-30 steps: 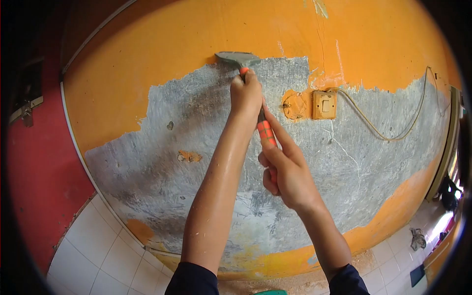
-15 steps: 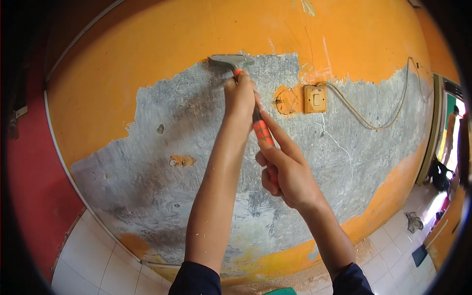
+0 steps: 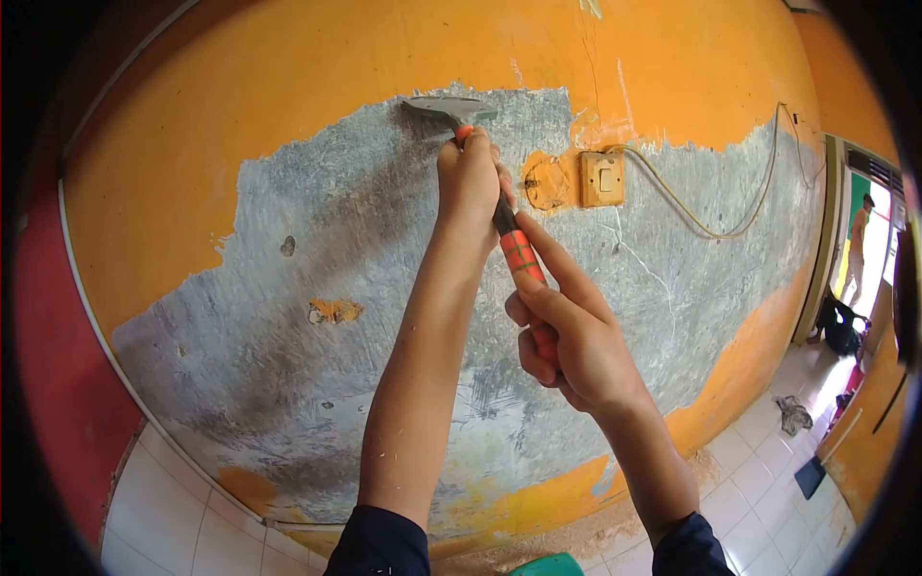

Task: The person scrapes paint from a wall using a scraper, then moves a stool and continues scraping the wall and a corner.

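Note:
A long scraper [image 3: 520, 252] with a red and black handle runs up the wall, its wide grey blade lying at the upper edge of the bare grey patch [image 3: 384, 230]. My left hand [image 3: 469, 182] is wrapped round the handle's upper part, just below the blade. Lower down, my right hand [image 3: 576, 336] grips the red handle, with its index finger stretched along it. Orange paint [image 3: 317, 77] with a ragged edge borders the patch above. Small pale flakes lie on my left forearm.
A switch box [image 3: 602, 180] with a hanging cable [image 3: 706, 228] is right of the blade, beside a round orange spot [image 3: 546, 182]. A green object [image 3: 547, 566] is at the bottom. At the right are a dustpan [image 3: 810, 477], a crumpled cloth [image 3: 793, 415] and a person [image 3: 858, 245] in the doorway.
The view has shifted, so the wall and switch box appear further left and slightly higher. Both hands still hold the scraper, whose blade now sits slightly further right along the paint edge.

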A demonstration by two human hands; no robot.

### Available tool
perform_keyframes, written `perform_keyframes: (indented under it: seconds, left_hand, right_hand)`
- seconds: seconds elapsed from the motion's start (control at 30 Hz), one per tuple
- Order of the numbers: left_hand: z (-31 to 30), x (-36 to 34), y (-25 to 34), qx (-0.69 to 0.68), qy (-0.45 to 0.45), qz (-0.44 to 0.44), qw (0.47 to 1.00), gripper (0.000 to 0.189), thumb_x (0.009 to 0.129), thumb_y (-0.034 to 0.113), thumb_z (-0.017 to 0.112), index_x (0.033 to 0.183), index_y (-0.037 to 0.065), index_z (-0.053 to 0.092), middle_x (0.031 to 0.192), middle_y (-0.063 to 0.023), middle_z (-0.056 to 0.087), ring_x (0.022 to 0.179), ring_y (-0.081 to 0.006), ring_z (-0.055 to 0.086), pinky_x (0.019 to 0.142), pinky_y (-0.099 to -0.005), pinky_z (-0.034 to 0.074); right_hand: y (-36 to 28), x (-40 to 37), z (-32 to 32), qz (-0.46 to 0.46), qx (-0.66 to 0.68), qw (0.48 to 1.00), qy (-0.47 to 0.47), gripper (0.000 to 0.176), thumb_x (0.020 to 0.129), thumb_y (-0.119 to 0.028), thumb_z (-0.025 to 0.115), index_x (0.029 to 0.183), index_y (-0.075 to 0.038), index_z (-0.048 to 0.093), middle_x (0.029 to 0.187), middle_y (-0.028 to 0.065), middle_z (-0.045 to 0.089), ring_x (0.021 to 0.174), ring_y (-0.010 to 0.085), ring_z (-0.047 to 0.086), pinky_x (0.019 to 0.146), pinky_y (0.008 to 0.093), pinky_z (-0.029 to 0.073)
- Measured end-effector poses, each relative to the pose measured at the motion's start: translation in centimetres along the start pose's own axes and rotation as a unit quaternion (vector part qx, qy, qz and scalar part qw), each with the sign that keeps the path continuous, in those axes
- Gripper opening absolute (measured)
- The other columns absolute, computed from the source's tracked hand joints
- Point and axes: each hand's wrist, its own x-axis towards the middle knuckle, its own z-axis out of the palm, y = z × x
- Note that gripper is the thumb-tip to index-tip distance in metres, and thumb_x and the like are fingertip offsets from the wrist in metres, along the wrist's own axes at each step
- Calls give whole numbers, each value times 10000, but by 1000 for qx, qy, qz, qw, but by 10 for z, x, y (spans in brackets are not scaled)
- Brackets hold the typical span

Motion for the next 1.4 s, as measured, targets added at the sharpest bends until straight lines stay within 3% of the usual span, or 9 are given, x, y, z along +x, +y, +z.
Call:
perform_keyframes:
  seconds: [0.1,0.17,0.23,0.63,0.7,0.77,0.97,1.03,1.4]
  left_hand:
    - [4,7,0,27,1,24,999,193,958,224,458,901,45,417,755,-46,455,408,-104,421,324,-274,357]
    - [12,0,5,41,33,15,999,183,948,234,500,849,99,425,706,9,451,446,-83,414,376,-249,374]
    - [14,-6,-2,52,47,13,997,204,957,226,457,879,42,419,739,-43,454,421,-101,423,324,-270,355]
    - [37,-1,-10,122,104,35,986,115,940,226,523,891,147,456,709,39,443,469,-59,401,374,-236,354]
    - [41,-7,-14,135,118,36,983,108,937,227,527,908,147,461,699,43,446,465,-56,399,372,-236,352]
    - [38,-10,-21,141,114,29,983,179,968,239,458,909,71,440,720,-16,457,446,-87,419,338,-255,365]
    - [42,-1,-8,144,112,48,982,186,972,242,453,906,69,440,708,-17,460,451,-97,432,344,-264,370]
    - [42,-9,-13,149,132,23,980,120,937,212,518,874,129,460,682,43,444,475,-52,399,384,-235,355]
    - [28,2,2,135,85,15,987,143,946,217,504,848,133,442,686,36,447,471,-60,400,393,-244,356]
  right_hand:
    - [-6,8,-4,5,37,999,-17,551,980,-162,451,1500,-187,270,761,28,462,447,58,350,380,205,286]
    - [-4,4,-12,10,49,998,-31,553,981,-161,449,1502,-186,265,761,27,462,448,59,353,381,210,288]
    - [-3,0,-22,15,62,997,-45,554,982,-160,447,1503,-185,259,762,26,463,449,60,357,382,214,290]
    - [-13,14,-73,20,64,989,-132,581,991,-191,461,1514,-165,212,786,23,477,449,65,398,387,220,294]
    - [-13,11,-77,31,78,987,-136,582,990,-195,462,1515,-162,211,788,23,479,449,66,400,385,222,292]
    - [-10,6,-84,28,59,988,-143,577,989,-189,457,1514,-165,217,791,25,484,448,69,405,385,222,288]
    - [-21,13,-84,37,106,981,-157,576,983,-168,459,1511,-176,230,796,20,493,448,76,421,384,222,279]
    - [-18,9,-81,33,89,985,-147,572,984,-169,456,1510,-179,233,800,23,494,448,76,420,384,223,276]
    - [-15,10,-44,16,60,994,-87,568,989,-199,469,1507,-176,238,791,31,489,443,77,405,377,226,274]
